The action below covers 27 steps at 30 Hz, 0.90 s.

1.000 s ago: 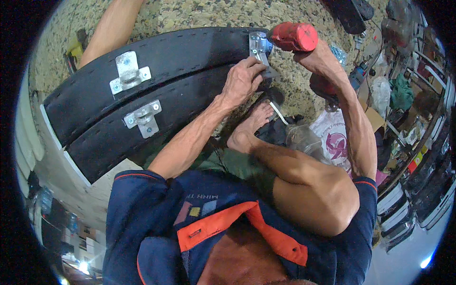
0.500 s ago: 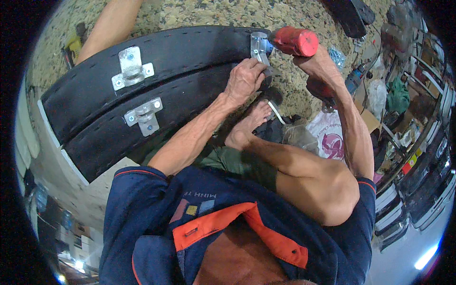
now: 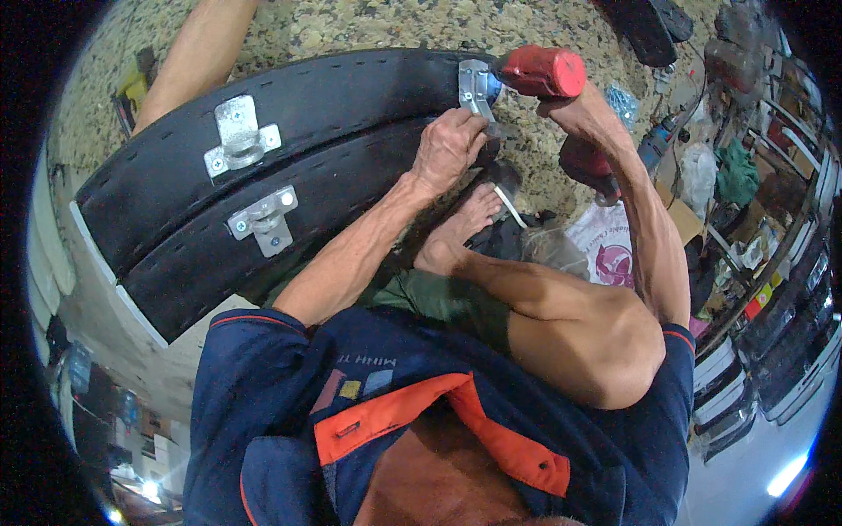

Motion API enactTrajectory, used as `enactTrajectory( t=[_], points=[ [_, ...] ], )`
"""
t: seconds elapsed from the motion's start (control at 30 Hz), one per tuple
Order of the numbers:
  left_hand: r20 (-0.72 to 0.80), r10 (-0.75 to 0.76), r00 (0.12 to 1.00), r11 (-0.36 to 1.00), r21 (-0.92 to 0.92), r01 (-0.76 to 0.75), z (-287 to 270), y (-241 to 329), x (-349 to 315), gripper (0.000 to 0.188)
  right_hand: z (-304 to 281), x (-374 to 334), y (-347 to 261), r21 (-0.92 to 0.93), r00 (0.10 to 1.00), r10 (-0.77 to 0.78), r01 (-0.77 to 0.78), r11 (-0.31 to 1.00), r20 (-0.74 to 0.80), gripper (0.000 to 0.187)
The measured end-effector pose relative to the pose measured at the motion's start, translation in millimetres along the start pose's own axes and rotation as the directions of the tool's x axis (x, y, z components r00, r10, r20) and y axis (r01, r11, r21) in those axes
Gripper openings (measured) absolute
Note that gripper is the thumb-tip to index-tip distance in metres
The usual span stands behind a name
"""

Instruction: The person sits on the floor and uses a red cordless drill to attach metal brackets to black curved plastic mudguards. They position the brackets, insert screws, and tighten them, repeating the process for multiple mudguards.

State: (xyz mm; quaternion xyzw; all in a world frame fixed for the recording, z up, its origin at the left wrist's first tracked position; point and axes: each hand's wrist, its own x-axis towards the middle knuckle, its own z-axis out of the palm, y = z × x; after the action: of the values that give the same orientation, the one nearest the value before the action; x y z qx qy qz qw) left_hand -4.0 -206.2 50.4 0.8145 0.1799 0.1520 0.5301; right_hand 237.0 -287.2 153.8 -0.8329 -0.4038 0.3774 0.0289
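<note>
Two long, curved black padded panels, the far one (image 3: pixel 351 88) and the near one (image 3: pixel 342 171), lie side by side across my front. At their right end my left hand (image 3: pixel 447 149) pinches the near edge of a silvery metal bracket (image 3: pixel 474 86), fingers closed. My right hand (image 3: pixel 586 114) is wrapped round the handle of a red cordless drill (image 3: pixel 544 72). The drill's nose points left at the bracket; its tip is hidden behind the bracket's edge. Further left, a screwed-on bracket (image 3: pixel 235 131) sits on the far panel and another bracket (image 3: pixel 266 219) on the near one.
A speckled stone floor (image 3: pixel 368 26) lies beyond the panels. My bare foot (image 3: pixel 469 219) rests close to the near panel, by a white strip (image 3: pixel 510 207). A printed plastic bag (image 3: pixel 605 241) and a blue power tool (image 3: pixel 653 147) with a cord lie at right. Another person's leg (image 3: pixel 197 57) extends at upper left.
The drill and the bracket in my left hand have shifted slightly left. The panels' left end has moved a little downward. Both hands keep their hold.
</note>
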Motion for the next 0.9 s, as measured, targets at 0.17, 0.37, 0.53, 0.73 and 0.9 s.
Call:
enactTrajectory(
  t=[0.17,0.37,0.53,0.73,0.9],
  points=[
    [0.001,0.009,1.000,1.000,-0.021,-0.009,2,-2,-1,0.028,13,-12,11,0.059,0.997,-0.007,0.012,0.998,-0.075,0.039],
    [0.024,0.005,1.000,1.000,0.005,-0.005,0,-5,-4,0.027,17,-10,15,0.047,0.990,-0.060,0.067,0.997,-0.124,0.036],
    [0.015,0.025,1.000,0.999,-0.023,-0.025,-2,-7,-3,0.027,21,-16,24,0.014,0.992,-0.052,0.054,0.998,-0.119,0.031],
    [0.099,-0.079,0.992,0.991,-0.098,0.089,-19,-1,9,0.038,37,-22,38,-0.046,0.943,-0.276,0.272,0.961,-0.185,0.030],
    [0.011,-0.092,0.996,0.989,-0.113,0.093,-18,17,43,0.062,36,-39,39,-0.126,0.929,-0.335,0.317,0.940,-0.159,0.030]
  ],
)
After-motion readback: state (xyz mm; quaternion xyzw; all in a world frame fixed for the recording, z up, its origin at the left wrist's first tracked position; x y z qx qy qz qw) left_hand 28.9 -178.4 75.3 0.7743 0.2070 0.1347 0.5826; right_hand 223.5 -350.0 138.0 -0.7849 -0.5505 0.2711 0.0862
